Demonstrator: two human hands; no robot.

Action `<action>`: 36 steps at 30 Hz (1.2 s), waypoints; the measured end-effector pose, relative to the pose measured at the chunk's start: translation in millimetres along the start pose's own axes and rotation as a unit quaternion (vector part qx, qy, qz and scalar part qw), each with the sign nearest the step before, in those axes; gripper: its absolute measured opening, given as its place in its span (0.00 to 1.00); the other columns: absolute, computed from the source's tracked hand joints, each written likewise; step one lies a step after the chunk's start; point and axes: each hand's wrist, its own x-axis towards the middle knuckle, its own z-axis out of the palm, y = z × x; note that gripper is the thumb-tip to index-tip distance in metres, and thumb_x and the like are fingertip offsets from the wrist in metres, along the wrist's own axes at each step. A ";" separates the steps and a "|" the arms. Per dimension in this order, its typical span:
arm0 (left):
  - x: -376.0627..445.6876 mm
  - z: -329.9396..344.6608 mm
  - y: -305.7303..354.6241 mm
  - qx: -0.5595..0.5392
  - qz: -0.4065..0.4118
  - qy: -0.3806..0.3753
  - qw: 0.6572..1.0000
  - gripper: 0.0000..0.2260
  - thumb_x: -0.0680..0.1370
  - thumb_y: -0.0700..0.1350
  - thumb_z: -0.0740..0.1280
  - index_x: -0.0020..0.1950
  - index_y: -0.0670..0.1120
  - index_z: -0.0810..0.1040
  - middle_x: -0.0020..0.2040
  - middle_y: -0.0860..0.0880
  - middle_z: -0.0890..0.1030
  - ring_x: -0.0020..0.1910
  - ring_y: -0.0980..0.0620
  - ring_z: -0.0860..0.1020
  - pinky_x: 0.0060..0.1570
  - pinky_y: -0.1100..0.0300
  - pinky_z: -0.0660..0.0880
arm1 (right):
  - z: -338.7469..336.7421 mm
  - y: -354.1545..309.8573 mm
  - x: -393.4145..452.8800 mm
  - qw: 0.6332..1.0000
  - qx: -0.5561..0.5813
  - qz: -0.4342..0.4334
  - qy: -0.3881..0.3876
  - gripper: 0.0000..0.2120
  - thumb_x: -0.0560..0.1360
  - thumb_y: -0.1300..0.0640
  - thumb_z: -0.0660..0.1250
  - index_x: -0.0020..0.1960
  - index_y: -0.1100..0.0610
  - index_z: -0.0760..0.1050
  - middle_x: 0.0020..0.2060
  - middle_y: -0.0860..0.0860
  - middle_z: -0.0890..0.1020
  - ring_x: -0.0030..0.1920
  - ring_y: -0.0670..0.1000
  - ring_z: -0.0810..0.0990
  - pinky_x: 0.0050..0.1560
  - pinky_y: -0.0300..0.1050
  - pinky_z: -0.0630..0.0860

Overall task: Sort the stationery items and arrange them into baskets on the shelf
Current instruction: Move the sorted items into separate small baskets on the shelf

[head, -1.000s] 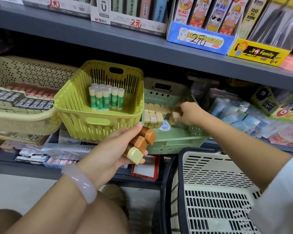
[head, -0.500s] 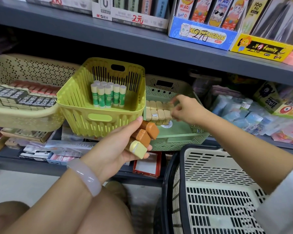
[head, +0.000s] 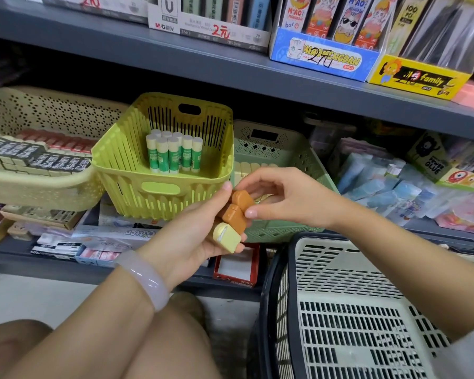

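Note:
My left hand (head: 192, 236) holds three small toast-shaped erasers in a row: two brown erasers (head: 237, 212) and a pale yellow eraser (head: 227, 237). My right hand (head: 282, 195) has come up to them, its thumb and fingers closing around the brown ones. Behind the hands stands a pale green basket (head: 290, 154) with a row of cream erasers (head: 251, 168) along its left side. A lime-green basket (head: 164, 184) to its left holds several green glue sticks (head: 173, 154).
A beige dotted basket (head: 39, 184) at the far left holds boxed erasers. A black-and-cream shopping basket (head: 348, 305) sits at the lower right. Glue packets (head: 389, 187) lie right of the green basket. Display boxes (head: 323, 56) stand on the upper shelf.
My right hand left the row of erasers in the pale green basket and drew back to my left hand, where it now closes on the brown erasers.

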 end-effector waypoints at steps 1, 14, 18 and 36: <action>-0.2 0.4 0.2 -0.002 -0.001 -0.001 1.000 0.24 0.66 0.59 0.65 0.51 0.43 0.78 0.34 0.44 0.83 0.29 0.50 0.79 0.27 0.60 0.76 | 2.2 0.4 0.6 1.000 -0.011 -0.005 -0.004 0.15 0.69 0.64 0.72 0.52 0.53 0.75 0.44 0.45 0.80 0.47 0.41 0.80 0.48 0.33 0.77; -8.2 -2.4 3.3 -0.089 -0.036 0.031 0.995 0.15 0.76 0.51 0.64 0.49 0.38 0.75 0.35 0.38 0.81 0.30 0.45 0.79 0.29 0.56 0.78 | -15.7 34.0 23.3 0.950 0.007 0.261 0.171 0.07 0.72 0.60 0.71 0.37 0.60 0.76 0.42 0.60 0.83 0.43 0.55 0.84 0.52 0.47 0.80; -11.8 -4.0 4.9 -0.118 -0.032 0.014 0.992 0.12 0.77 0.45 0.61 0.48 0.36 0.75 0.35 0.37 0.81 0.30 0.43 0.79 0.30 0.55 0.79 | 2.9 34.0 48.0 0.943 -0.047 0.309 0.115 0.14 0.72 0.58 0.70 0.53 0.66 0.75 0.52 0.60 0.79 0.49 0.55 0.83 0.54 0.49 0.79; -15.1 -0.9 -3.6 -0.012 0.074 -0.012 0.997 0.11 0.70 0.42 0.68 0.51 0.44 0.80 0.46 0.44 0.82 0.38 0.53 0.81 0.34 0.65 0.77 | 3.5 -5.1 -8.2 0.961 0.106 0.252 0.048 0.14 0.79 0.48 0.58 0.44 0.58 0.73 0.29 0.53 0.80 0.25 0.46 0.76 0.25 0.36 0.74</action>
